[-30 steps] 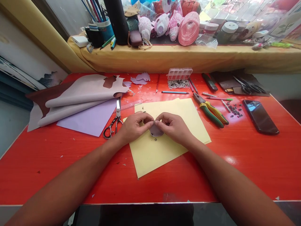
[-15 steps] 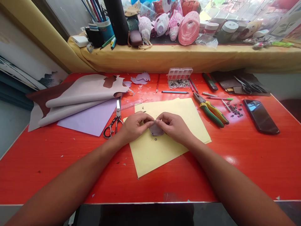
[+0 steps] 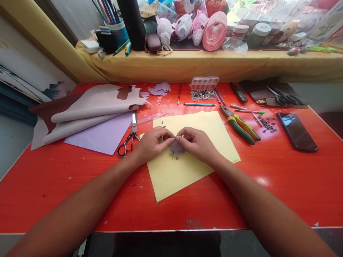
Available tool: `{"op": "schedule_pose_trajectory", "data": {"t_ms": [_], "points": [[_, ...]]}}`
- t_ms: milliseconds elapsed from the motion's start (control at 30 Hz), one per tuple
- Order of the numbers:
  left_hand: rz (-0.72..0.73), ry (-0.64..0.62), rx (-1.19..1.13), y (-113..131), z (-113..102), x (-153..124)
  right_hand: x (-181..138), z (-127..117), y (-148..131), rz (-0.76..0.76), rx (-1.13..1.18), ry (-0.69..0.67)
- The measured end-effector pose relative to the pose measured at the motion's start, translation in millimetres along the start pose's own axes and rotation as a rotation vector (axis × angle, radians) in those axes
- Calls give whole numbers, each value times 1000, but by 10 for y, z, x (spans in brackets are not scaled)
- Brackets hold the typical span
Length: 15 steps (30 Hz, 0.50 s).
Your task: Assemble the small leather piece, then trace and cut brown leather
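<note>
Grey piece [image 3: 177,149] pinched in closed grip: left hand [image 3: 153,142], right hand [image 3: 197,144].

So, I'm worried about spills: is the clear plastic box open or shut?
Open. The clear plastic box has one half raised behind its exposed metal pieces.

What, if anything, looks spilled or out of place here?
Small round dark metal pieces lie loose and scattered beside the black rectangular phone, perhaps spilled, while the clear plastic box holds its silvery pieces together. Tiny pale scraps also dot the glossy red tabletop.
</note>
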<state>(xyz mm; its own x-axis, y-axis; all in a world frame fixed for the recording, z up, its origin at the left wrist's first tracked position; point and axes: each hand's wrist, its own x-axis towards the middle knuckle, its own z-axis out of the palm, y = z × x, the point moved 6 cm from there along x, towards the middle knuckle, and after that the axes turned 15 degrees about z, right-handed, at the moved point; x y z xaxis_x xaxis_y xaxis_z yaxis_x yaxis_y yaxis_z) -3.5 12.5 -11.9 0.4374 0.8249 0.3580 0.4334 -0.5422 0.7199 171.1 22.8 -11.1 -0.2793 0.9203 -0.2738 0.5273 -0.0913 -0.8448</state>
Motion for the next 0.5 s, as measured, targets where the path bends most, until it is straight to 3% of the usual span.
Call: {"op": "schedule_pose_trajectory", "data": {"t_ms": [500], "points": [[-27,39,60,-23,1,-19,15,-10,11,-45,-84,52]]}}
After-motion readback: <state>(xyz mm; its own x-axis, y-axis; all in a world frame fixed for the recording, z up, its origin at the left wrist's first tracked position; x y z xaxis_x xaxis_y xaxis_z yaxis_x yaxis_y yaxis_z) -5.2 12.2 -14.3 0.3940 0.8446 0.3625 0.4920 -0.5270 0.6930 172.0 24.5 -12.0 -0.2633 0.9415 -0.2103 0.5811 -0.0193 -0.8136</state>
